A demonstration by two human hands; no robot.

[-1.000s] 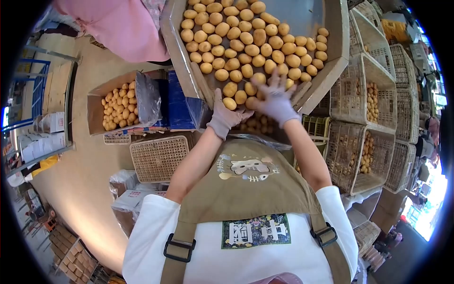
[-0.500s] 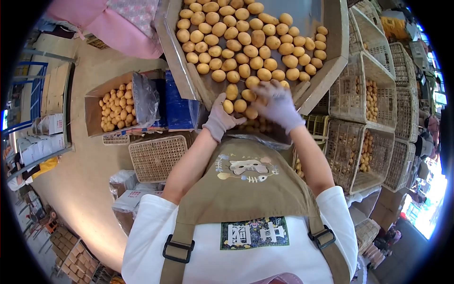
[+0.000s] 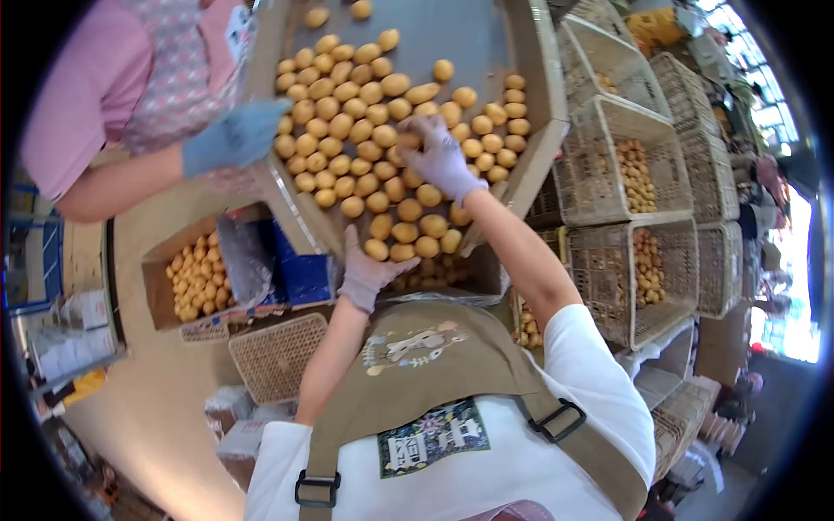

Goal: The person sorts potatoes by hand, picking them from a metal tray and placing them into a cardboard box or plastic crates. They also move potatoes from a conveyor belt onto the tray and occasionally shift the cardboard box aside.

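A white shirt and a brown-green apron with a cat picture are closest. Just past the apron is the left hand, in a pale glove. Its thumb points up, well away from its fingers, and it sits beside the lowest potatoes at the narrow end of a big tray. Below that end is a box with more potatoes in it.

The right hand is farther up, over the middle of the pile, apart from the left one. It has a pale glove too. Its fingers bend down onto the potatoes, but they are blurry, so I cannot tell if they grip one. The potatoes are round and yellow, and most lie close together on the tray's grey floor.

To the left are a woven crate, a blue box and a cardboard box full of potatoes. To the right are pale crates, some with potatoes inside. Another person's hand, in a blue glove, is at the tray's left edge, and that person's sleeve is pink. Far off on the right, bright light shines.
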